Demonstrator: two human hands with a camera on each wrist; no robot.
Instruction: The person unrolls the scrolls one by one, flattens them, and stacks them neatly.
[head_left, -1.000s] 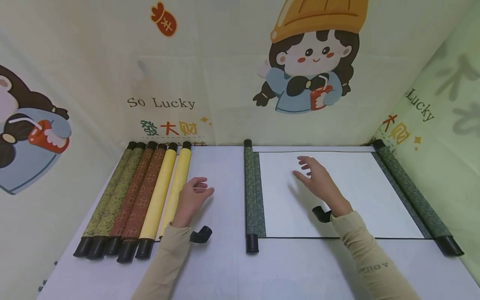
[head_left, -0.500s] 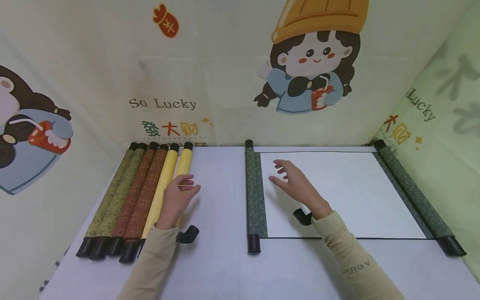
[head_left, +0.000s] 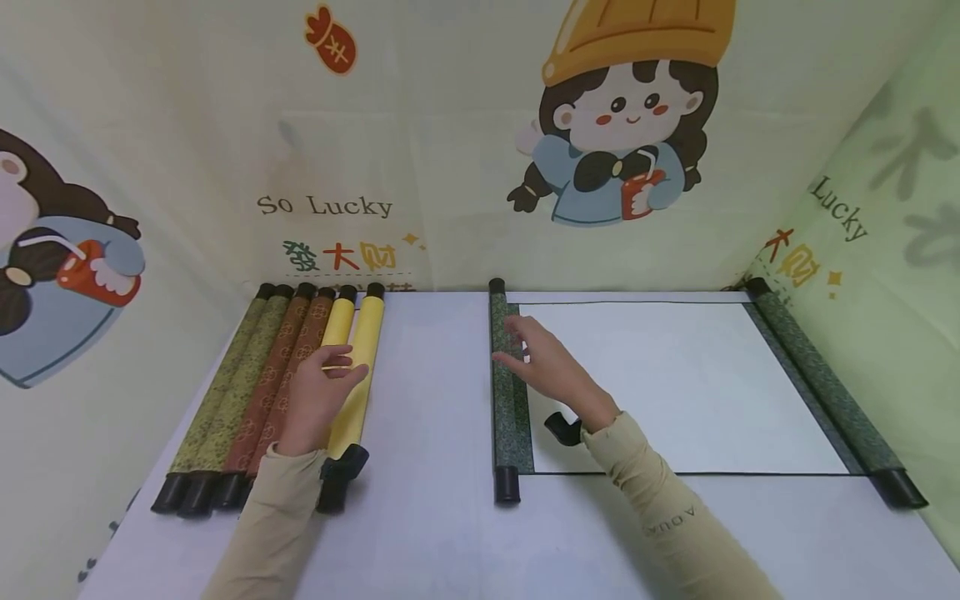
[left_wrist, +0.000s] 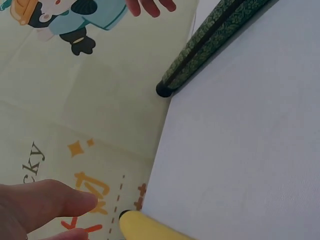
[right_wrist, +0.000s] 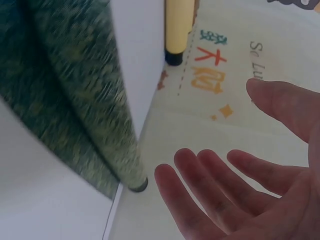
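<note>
My left hand (head_left: 318,400) hovers over the rolled yellow scrolls (head_left: 367,333) and part of the brown ones, fingers loosely bent, holding nothing. My right hand (head_left: 551,367) is above the left roller (head_left: 504,417) of a spread scroll, thumb and fingers apart. That scroll has blank white paper (head_left: 660,383) and dark green patterned ends with black knobs. In the right wrist view the green roller (right_wrist: 100,100) passes beside the spread fingers (right_wrist: 200,200), with a gap between them. The left wrist view has the left thumb (left_wrist: 60,200) near a yellow scroll's end (left_wrist: 150,225).
Two brown scrolls (head_left: 277,375) and two olive green ones (head_left: 217,400) lie side by side at the left of the white table (head_left: 442,533). The spread scroll's right roller (head_left: 832,392) lies along the right side. A printed cloth (head_left: 450,125) hangs behind the table.
Both hands have moved left: the left one from beside the yellow scrolls to over them, the right one from over the white paper to the left green roller. The scrolls stay put.
</note>
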